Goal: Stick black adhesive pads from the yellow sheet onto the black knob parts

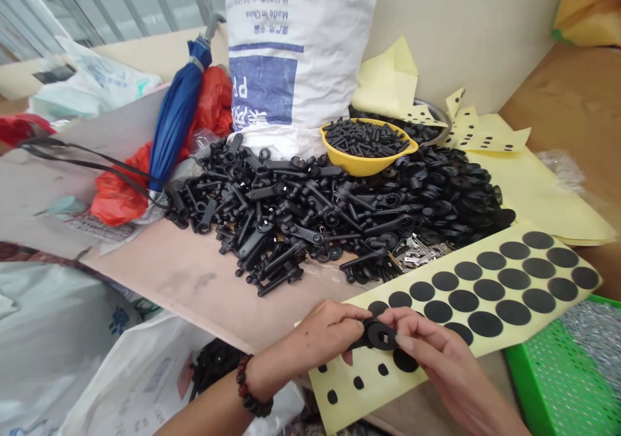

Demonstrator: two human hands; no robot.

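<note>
Fingers (403,340) of both your hands pinch a round black part (381,335) above the yellow sticker sheet (521,340), near the tabletop's (179,281) edge.

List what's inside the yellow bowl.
The yellow bowl holds a heap of small black ribbed pieces. Only the top layer shows; the pile covers whatever lies beneath it, so the bottom of the bowl cannot be seen.
</note>
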